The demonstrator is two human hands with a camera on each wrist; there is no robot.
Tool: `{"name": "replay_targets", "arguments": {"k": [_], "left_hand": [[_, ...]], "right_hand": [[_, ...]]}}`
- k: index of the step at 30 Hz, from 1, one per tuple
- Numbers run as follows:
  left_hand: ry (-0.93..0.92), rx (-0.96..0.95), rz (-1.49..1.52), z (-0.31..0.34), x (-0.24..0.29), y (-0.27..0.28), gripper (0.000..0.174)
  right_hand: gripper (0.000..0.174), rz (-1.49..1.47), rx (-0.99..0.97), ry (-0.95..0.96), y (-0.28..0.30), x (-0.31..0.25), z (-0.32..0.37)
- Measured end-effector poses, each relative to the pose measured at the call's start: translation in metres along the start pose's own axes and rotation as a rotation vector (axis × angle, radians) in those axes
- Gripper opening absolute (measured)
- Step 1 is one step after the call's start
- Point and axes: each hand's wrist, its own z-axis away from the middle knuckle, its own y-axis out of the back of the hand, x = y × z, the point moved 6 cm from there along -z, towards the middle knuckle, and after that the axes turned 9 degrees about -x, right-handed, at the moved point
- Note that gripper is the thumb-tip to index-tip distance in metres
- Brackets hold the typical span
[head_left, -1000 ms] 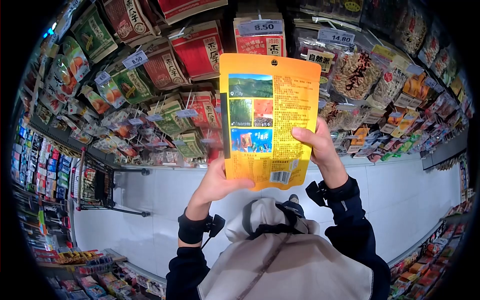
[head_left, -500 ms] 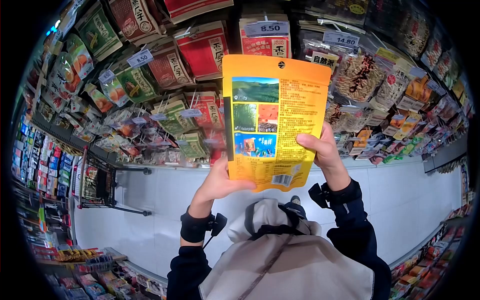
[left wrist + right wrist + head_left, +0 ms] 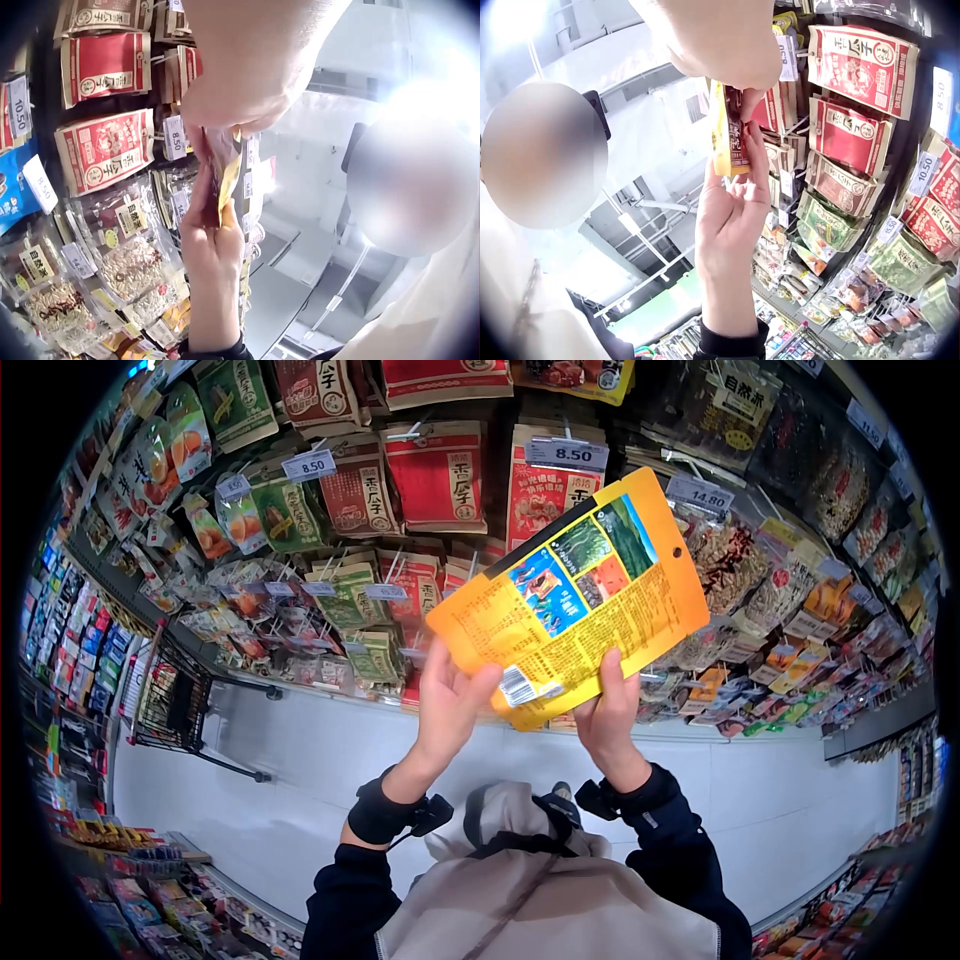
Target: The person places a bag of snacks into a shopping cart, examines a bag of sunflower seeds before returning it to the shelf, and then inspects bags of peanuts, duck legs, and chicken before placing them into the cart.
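A yellow-orange snack bag is held up between both hands, its printed back with photos, small text and a barcode facing up to the head camera. It tilts, with its hole-punched top edge toward the right. My left hand grips the lower left corner, thumb on the printed side and the other fingers behind. On the lower right edge my right hand pinches the bag, thumb on the back panel. From the right wrist, part of the bag's dark red front shows between the hands.
Ahead, racks carry red bags, green bags and clear packs on hooks, with price tags. A shopping cart stands on the pale floor at left. More shelves line the near side.
The bag has turned clockwise from nearly upright to a slant, its top swinging right. My right hand has moved left and slightly down. The head view has shifted, so the shelves appear further right.
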Motion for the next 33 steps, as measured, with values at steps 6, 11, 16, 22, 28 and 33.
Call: {"name": "replay_targets", "arguments": {"k": [6, 11, 16, 22, 28, 33], "left_hand": [[-0.102, 0.113, 0.060, -0.005, 0.003, 0.020, 0.042], [-0.099, 0.056, 0.022, -0.002, 0.012, 0.038, 0.039], [-0.059, -0.010, 0.022, 0.000, 0.016, 0.030, 0.038], [-0.041, -0.013, 0.032, 0.006, 0.021, 0.025, 0.039], [-0.042, -0.044, 0.003, 0.009, 0.021, 0.024, 0.042], [-0.044, -0.049, 0.008, 0.009, 0.020, 0.022, 0.044]], "right_hand": [[0.044, 0.106, 0.077, -0.044, 0.034, 0.002, 0.009], [0.049, 0.919, 0.242, 0.649, 0.039, -0.076, 0.013], [0.047, 1.724, -0.338, 0.695, -0.073, -0.087, 0.013], [0.055, 1.813, -0.387, 0.534, -0.091, -0.064, 0.010], [0.058, 1.814, -0.399, 0.458, -0.092, -0.057, 0.005], [0.060, 1.811, -0.365, 0.509, -0.092, -0.059, 0.007]]}}
